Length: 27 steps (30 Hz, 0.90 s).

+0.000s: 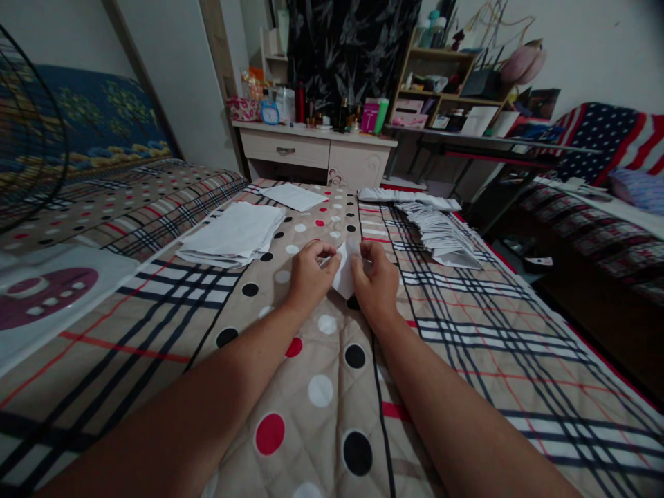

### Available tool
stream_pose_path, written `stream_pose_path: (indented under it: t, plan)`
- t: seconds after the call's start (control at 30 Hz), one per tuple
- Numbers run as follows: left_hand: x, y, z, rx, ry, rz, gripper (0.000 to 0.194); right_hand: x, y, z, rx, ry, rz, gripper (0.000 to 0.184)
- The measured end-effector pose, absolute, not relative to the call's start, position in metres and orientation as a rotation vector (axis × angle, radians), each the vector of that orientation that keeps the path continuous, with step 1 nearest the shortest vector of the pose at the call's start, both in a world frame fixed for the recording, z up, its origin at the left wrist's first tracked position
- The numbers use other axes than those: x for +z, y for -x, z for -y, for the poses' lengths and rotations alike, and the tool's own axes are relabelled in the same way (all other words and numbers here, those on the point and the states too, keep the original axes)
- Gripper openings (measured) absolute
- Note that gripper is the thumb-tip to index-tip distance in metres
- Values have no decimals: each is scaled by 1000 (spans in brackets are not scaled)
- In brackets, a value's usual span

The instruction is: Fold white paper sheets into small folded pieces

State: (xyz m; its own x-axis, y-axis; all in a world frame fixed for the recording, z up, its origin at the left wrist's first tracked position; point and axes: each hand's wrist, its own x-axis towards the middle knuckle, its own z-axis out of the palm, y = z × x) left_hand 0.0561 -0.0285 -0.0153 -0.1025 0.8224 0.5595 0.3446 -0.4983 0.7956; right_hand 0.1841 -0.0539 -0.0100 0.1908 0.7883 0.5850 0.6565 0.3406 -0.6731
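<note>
Between my two hands is a small piece of folded white paper (343,275), held just above the bedspread. My left hand (312,271) pinches its left side with thumb and fingers. On the other side, my right hand (377,275) grips the paper's right edge, fingers curled. Part of the paper is hidden behind the fingers. To the left lies a stack of flat white sheets (236,232), with a single white sheet (294,196) beyond it. At the right, a fanned row of folded white papers (438,235) rests on the bedspread.
A checked and dotted bedspread (321,360) covers the bed. A white plastic bag (52,290) with a purple print lies at left, near a black wire fan guard (57,131). Past the bed's far edge stands a white dresser (290,149); a desk (487,142) is at right.
</note>
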Motion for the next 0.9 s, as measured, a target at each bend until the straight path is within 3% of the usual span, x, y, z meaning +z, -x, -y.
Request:
stream_pose_path:
  t: [0.23,0.37,0.57,0.8,0.9]
  plan:
    - [-10,-56,33,1616,-1757,-1158,24,-14,-184,50,277,1207,1447,11]
    - [-12,-58,31,1591,-1541,-1141,9,-14,-181,51,372,1141,1452,10]
    - [-12,-59,28,1556,-1085,-1027,43,-14,-181,50,542,1062,1378,10]
    - [-12,-55,27,1495,-1074,-1031,30,-10,-182,50,760,1078,1285,25]
    - [-10,-55,29,1459,-1079,-1014,29,-12,-183,46,808,1109,1191,18]
